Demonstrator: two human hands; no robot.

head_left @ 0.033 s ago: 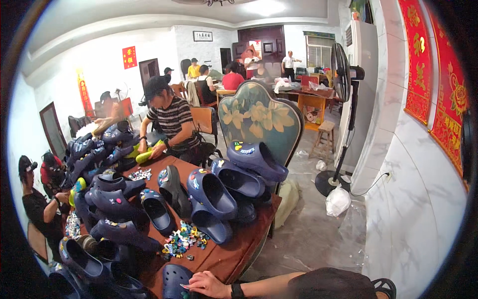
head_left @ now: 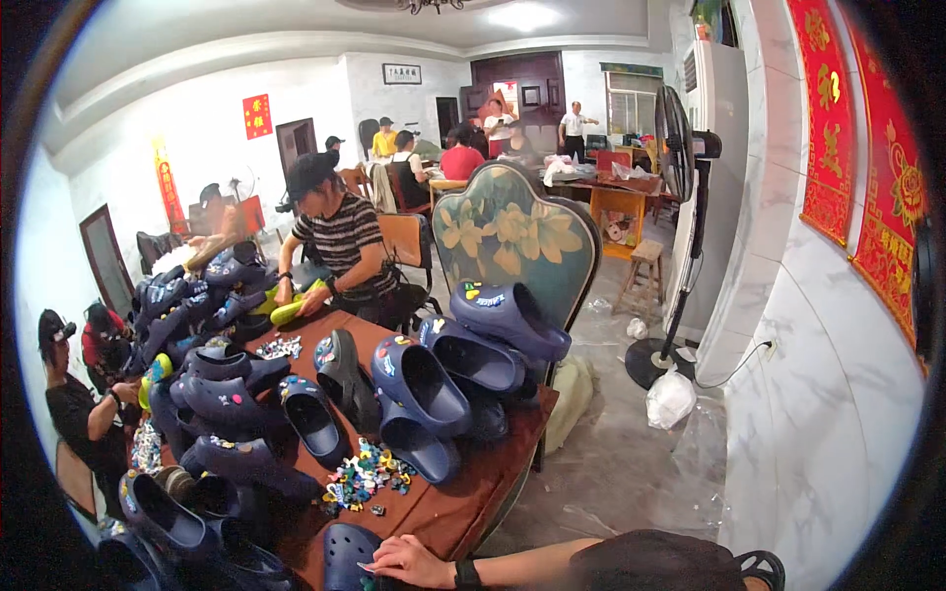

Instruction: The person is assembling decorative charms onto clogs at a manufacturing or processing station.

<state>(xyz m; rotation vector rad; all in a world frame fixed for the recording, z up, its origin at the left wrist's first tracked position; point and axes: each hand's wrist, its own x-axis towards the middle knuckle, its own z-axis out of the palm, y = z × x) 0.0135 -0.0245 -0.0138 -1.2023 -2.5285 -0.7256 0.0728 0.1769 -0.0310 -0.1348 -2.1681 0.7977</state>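
Observation:
My right hand (head_left: 412,562), with a dark band at the wrist, reaches in at the lower edge. Its fingers are bent over the side of a navy clog (head_left: 347,554) with holes in its upper, and they grip it. Something small and green shows under the fingertips, too hidden to name. The clog's lower part is cut off by the picture's edge. My left hand is not in view. Just beyond the clog lies a heap of small colourful shoe charms (head_left: 367,475) on the brown-covered table (head_left: 463,504).
Navy clogs with charms (head_left: 424,384) are stacked at the table's right edge; a larger pile (head_left: 212,295) fills its left. A co-worker in a striped top (head_left: 340,236) handles a lime-green clog (head_left: 299,305). A chair (head_left: 517,227) and a standing fan (head_left: 675,236) stand beyond.

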